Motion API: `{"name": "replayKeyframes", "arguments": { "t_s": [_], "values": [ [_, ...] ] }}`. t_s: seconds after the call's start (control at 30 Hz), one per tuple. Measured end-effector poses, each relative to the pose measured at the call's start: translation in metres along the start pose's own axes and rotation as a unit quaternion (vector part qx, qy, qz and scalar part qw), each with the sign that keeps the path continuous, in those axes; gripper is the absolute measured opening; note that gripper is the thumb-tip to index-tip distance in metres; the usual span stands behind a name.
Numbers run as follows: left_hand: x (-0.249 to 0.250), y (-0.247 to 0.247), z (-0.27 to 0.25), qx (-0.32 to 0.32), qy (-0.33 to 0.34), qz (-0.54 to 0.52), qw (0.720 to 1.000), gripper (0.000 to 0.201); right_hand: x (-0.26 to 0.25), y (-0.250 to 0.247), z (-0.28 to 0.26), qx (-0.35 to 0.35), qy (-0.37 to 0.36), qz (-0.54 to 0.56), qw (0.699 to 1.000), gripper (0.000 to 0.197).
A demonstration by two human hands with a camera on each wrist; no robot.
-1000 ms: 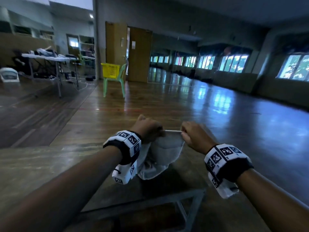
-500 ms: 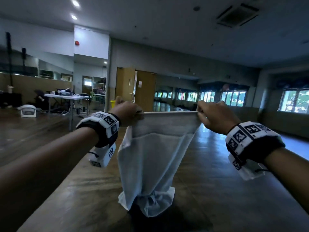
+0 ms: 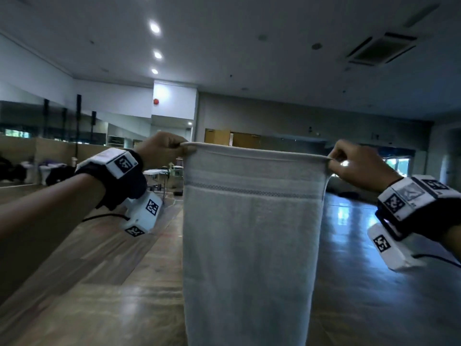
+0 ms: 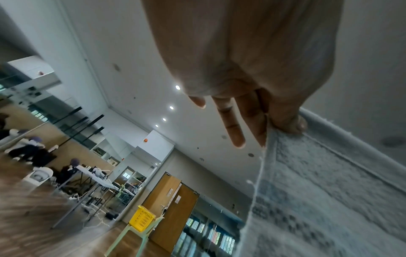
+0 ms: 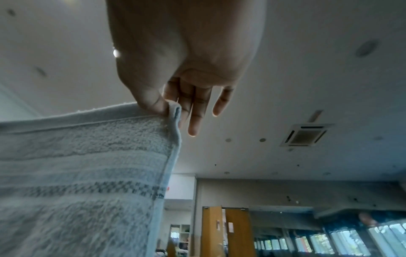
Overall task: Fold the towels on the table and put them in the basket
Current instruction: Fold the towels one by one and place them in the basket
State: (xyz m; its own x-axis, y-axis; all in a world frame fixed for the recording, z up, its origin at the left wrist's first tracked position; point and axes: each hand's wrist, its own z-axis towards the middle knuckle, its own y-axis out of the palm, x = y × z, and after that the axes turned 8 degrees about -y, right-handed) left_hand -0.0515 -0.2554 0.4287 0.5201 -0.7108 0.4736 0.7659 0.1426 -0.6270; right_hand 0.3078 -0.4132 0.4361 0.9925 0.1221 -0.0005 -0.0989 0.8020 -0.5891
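A pale grey towel [image 3: 252,240] with a woven stripe near its top hem hangs full length in front of me, stretched flat between both hands at chest height. My left hand [image 3: 162,151] pinches its upper left corner [image 4: 285,133] between thumb and forefinger. My right hand [image 3: 354,163] pinches the upper right corner [image 5: 173,111] the same way, other fingers loosely extended. The towel's lower end runs out of the head view. A yellow basket [image 4: 142,220] stands on a pale green chair [image 4: 129,241] far across the room.
A wooden surface [image 3: 104,300] lies below my arms. Farther off stand a folding table [image 4: 96,180] with clutter and cables, wooden doors [image 5: 226,231], and windows [image 5: 351,241] along the right wall. People sit by the mirrored left wall [image 4: 33,153].
Both hands have risen and spread apart, lifting the crumpled towel off the surface until it hangs straight and taut. The head view has tilted upward.
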Motion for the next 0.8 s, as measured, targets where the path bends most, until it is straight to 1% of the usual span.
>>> {"name": "replayKeyframes", "arguments": {
  "t_s": [0.07,0.17,0.23,0.37,0.43,0.47,0.57,0.6,0.63,0.67,0.7,0.73,0.8],
  "values": [
    [0.004,-0.016,-0.005,0.015,-0.017,-0.018,1.0,0.025,-0.01,-0.005,0.01,0.011,-0.004,0.023,1.0,0.005],
    [0.006,-0.041,-0.01,0.051,0.0,-0.009,0.999,0.029,-0.021,-0.01,0.024,0.029,-0.01,0.072,0.997,0.004],
    [0.008,-0.057,-0.015,0.064,0.001,-0.006,0.998,0.029,-0.025,-0.01,0.033,0.042,-0.01,0.116,0.992,0.004],
    [0.019,-0.077,-0.026,0.078,-0.018,0.009,0.997,0.028,-0.029,-0.007,0.045,0.06,-0.016,0.214,0.975,0.013],
    [0.022,-0.086,-0.032,0.065,-0.036,0.035,0.997,0.028,-0.03,-0.005,0.049,0.046,-0.023,0.241,0.969,0.011],
    [0.023,-0.091,-0.036,0.044,-0.049,0.043,0.997,0.026,-0.03,-0.004,0.05,0.024,-0.026,0.249,0.968,0.01],
    [0.018,-0.106,-0.048,-0.064,-0.086,0.045,0.993,0.014,-0.032,-0.002,0.052,-0.062,-0.038,0.279,0.958,0.009],
    [0.016,-0.109,-0.052,-0.091,-0.088,0.043,0.991,0.018,-0.032,-0.001,0.052,-0.08,-0.04,0.286,0.954,0.009],
    [0.011,-0.113,-0.055,-0.102,-0.086,0.042,0.99,0.033,-0.033,-0.001,0.052,-0.092,-0.045,0.294,0.95,0.009],
    [0.007,-0.117,-0.057,-0.097,-0.087,0.046,0.99,0.053,-0.034,0.0,0.052,-0.098,-0.049,0.301,0.947,0.01],
    [0.002,-0.12,-0.058,-0.088,-0.084,0.041,0.992,0.068,-0.034,0.001,0.053,-0.098,-0.053,0.307,0.945,0.01],
    [0.0,-0.121,-0.059,-0.084,-0.079,0.037,0.993,0.074,-0.035,0.002,0.054,-0.096,-0.057,0.305,0.946,0.01],
    [-0.004,-0.123,-0.059,-0.07,-0.057,0.056,0.994,0.072,-0.036,0.005,0.056,-0.085,-0.067,0.294,0.95,0.01]
  ]
}}
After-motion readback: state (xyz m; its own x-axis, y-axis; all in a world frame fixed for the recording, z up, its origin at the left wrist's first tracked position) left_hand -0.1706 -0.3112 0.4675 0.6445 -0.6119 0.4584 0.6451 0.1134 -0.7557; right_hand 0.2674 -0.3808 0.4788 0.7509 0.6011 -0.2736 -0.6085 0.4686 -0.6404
